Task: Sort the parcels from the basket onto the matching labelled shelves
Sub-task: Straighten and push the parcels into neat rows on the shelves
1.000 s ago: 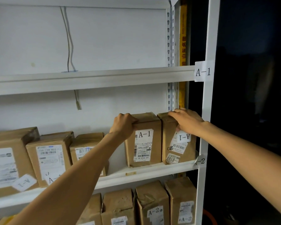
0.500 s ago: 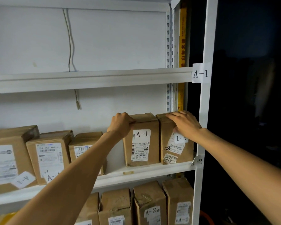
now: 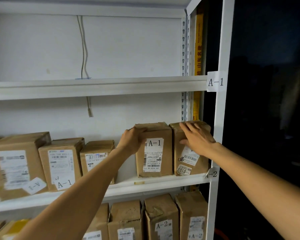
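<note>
Two upright brown parcels stand side by side at the right end of the middle shelf (image 3: 164,183). My left hand (image 3: 132,141) grips the top left corner of the parcel marked A-1 (image 3: 156,158). My right hand (image 3: 197,138) lies flat with fingers spread on the upper front of the rightmost parcel (image 3: 189,166), covering part of its label. A paper tag reading A-1 (image 3: 215,81) is stuck to the post above this shelf, and an A-2 tag (image 3: 212,174) sits at the shelf's edge. The basket is out of sight.
Three more A-1 parcels (image 3: 62,167) stand further left on the same shelf, with a gap between them and the two held ones. A-2 parcels (image 3: 161,220) fill the shelf below. The white upright post (image 3: 220,118) bounds the right side; beyond it is dark.
My right hand has slid from the top of the rightmost parcel down onto its front, fingers spreading. My left hand stays on the A-1 parcel's corner.
</note>
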Demonstrator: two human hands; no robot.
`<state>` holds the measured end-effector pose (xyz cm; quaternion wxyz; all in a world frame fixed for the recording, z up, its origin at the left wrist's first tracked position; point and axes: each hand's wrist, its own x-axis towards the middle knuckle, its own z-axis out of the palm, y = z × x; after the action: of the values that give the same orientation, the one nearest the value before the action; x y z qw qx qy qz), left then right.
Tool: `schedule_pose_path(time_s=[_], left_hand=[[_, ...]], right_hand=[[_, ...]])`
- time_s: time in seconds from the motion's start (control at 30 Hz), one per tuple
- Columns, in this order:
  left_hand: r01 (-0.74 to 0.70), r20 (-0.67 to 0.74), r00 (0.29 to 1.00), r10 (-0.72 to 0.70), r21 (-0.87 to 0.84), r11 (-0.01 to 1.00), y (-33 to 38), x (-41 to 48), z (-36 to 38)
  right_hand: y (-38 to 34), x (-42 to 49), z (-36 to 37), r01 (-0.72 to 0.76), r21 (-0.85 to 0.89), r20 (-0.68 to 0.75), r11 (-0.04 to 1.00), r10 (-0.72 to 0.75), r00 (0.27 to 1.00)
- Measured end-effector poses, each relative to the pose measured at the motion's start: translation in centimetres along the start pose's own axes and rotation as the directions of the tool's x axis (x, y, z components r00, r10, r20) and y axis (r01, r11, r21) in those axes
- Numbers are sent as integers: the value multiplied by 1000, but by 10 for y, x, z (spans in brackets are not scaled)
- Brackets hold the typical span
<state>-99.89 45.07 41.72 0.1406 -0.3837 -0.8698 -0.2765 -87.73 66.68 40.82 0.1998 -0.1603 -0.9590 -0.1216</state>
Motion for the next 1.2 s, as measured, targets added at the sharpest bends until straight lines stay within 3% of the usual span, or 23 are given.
schedule_pose_path(time_s=[0.13, 0.27, 0.4, 0.5, 0.67, 0.83, 1.03, 1.2], left_hand=[[-43, 68, 997, 42, 8, 999, -1, -11, -1], [-68, 54, 997, 56, 248, 966, -10, -27, -15], [-44, 58, 998, 18, 490, 871, -36, -56, -43], [52, 21, 997, -75, 538, 841, -73, -82, -64], [143, -66, 990, -128, 540, 830, -127, -111, -91], [164, -155, 984, -93, 549, 820, -160, -103, -106], [44, 61, 994, -95, 564, 825, -191, -81, -123], [-67, 16, 997, 70, 569, 820, -210, -65, -114]], right_hand=[[-23, -9, -8, 122, 2, -191, 993, -119, 974], [-65, -3, -15, 248, 41, -372, 968, -215, 903], [-124, 11, -7, 387, 161, -382, 908, -304, 873], [-161, 14, -2, 432, 78, -407, 899, -366, 837], [-210, 19, 4, 493, 176, -284, 852, -436, 854], [-240, 37, -4, 480, 217, -150, 850, -457, 877], [-285, 57, 5, 393, 206, 7, 896, -403, 915], [-307, 70, 13, 342, 181, -18, 922, -345, 939]])
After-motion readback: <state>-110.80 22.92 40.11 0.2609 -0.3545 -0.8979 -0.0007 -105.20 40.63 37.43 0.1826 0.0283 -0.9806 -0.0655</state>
